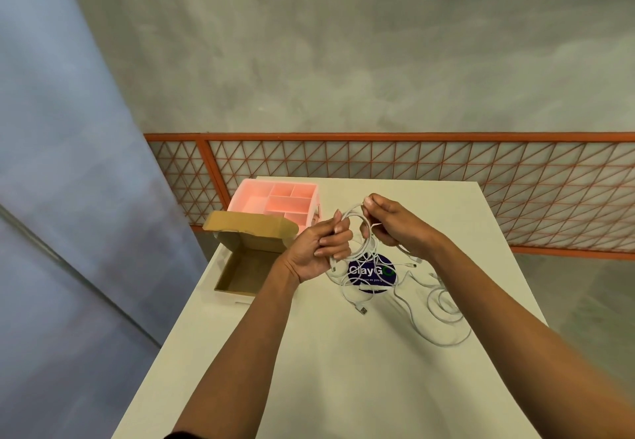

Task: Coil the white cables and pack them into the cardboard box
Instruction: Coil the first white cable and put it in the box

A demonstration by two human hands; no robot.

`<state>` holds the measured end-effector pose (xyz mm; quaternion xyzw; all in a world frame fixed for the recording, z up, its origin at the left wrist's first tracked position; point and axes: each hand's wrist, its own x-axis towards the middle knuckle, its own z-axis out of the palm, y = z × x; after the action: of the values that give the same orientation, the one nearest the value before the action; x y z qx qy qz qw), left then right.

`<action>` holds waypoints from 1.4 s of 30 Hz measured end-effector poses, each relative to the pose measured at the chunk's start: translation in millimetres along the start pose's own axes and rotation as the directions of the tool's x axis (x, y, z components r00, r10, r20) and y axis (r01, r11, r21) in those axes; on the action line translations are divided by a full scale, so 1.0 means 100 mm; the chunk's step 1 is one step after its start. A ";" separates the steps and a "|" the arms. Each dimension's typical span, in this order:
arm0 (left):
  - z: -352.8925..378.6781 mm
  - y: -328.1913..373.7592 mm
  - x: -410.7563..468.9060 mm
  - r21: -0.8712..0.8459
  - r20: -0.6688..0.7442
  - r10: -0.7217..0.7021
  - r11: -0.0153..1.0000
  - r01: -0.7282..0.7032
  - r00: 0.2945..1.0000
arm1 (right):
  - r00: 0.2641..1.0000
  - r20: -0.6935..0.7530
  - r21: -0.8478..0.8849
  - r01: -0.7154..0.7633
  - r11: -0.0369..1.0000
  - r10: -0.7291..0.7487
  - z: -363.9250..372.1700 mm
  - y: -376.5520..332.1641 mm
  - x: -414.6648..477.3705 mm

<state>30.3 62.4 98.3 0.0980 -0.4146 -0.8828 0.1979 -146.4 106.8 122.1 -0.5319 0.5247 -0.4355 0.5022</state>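
White cables (pixel 369 287) on a cream table (pixel 343 370); brown cardboard box (pixel 247 253); pink organizer (pixel 275 201) behind the box; dark-blue sticker (pixel 372 272); orange lattice railing (pixel 412 170).

Both hands pinch one coil of white cable (pixel 352 211): the left hand (pixel 321 249) grips its left side and the right hand (pixel 395 222) its top. Just below the fingers, loose white cables (pixel 443 304) sprawl over a blue "ClayG" sticker (pixel 371 272) on the white table (pixel 343 387). Left of the left fingers stands an open cardboard box (pixel 244 273), with a pink divided organizer (pixel 275 201) beyond it.
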 end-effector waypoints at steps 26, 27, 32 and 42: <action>-0.06 0.10 0.13 0.597 -0.523 0.496 0.794 -0.117 0.694 | 0.958 0.219 -0.159 -0.150 0.976 0.184 -0.34 0.27 -0.16; -0.05 0.12 0.13 0.594 -0.520 0.502 0.794 -0.130 0.691 | 0.954 0.229 -0.201 -0.150 0.968 0.195 -0.34 0.27 -0.17; -0.07 0.14 0.11 0.580 -0.519 0.486 0.805 -0.128 0.703 | 0.945 0.242 -0.296 -0.145 0.944 0.221 -0.32 0.33 -0.17; -0.08 0.00 0.06 0.525 -0.382 0.270 0.851 -0.034 0.884 | 0.949 -0.316 0.074 0.005 0.997 0.018 -0.26 0.34 0.03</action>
<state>27.6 54.0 93.5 0.3098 -0.5809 -0.6788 0.3252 -175.9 104.1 91.2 -0.4345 0.5836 -0.5325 0.4325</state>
